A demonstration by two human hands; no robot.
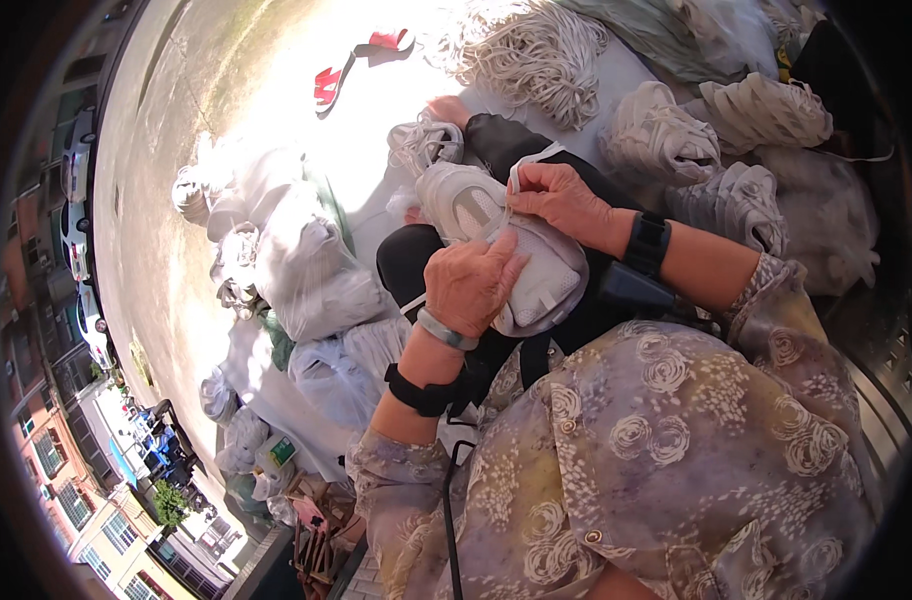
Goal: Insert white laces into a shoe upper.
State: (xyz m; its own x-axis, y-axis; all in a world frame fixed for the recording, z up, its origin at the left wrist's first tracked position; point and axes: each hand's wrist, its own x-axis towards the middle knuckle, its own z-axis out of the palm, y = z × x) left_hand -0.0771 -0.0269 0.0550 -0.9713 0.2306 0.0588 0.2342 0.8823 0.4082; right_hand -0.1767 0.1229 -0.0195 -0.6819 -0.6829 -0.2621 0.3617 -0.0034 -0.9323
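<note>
A white shoe upper (551,275) with a mesh panel lies across my lap, its toe end pointing away from me. My left hand (473,285) is closed on the upper's near-left side, with thumb and fingertips at the lacing edge. Above the opening, my right hand (566,203) pinches a white shoelace (524,172) that loops up from its fingertips. Where the lace enters the eyelets is partly hidden by my fingers. Just beyond the toe sits another white laced upper (422,145).
A heap of loose white laces (536,60) lies at the far side. Nested stacks of white uppers (661,135) stand to the right. Plastic bags of white pieces (311,275) line the left. A red and black strap (351,70) lies on the bright ground ahead.
</note>
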